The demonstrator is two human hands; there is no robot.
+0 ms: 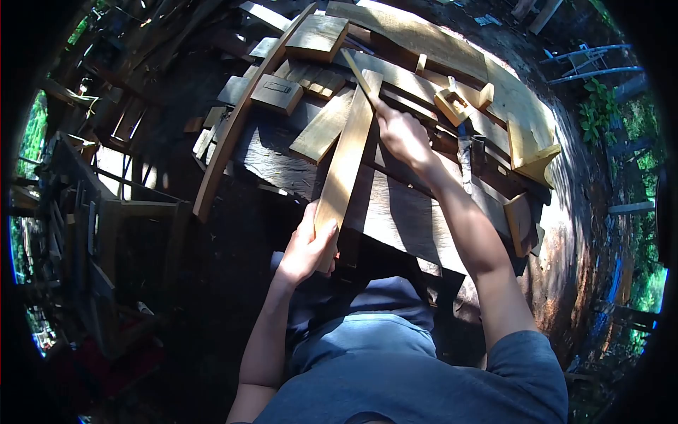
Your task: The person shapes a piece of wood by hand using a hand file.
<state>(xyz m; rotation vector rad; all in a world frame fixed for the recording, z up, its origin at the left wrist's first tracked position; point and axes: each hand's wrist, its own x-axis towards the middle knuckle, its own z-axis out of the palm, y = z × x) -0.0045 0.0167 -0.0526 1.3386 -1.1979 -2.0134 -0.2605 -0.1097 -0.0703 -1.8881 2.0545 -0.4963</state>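
My left hand (307,244) is wrapped around the near end of a long wooden board (345,173), close to my lap. The board slants away from me over the workbench, its far end higher in the view. In my right hand (406,138) is a thin wooden strip (355,73), gripped at its near end. The strip lies at an angle across the board's far end and points to the upper left. A shorter light plank (321,131) rests just left of the board.
On the workbench (406,212) are a block with a cut-out (454,106), a flat block (277,94) and a thick block (318,37). A long narrow batten (244,116) runs along the left. Angled wooden pieces (531,155) stand at the right. A wooden frame (145,208) is farther left.
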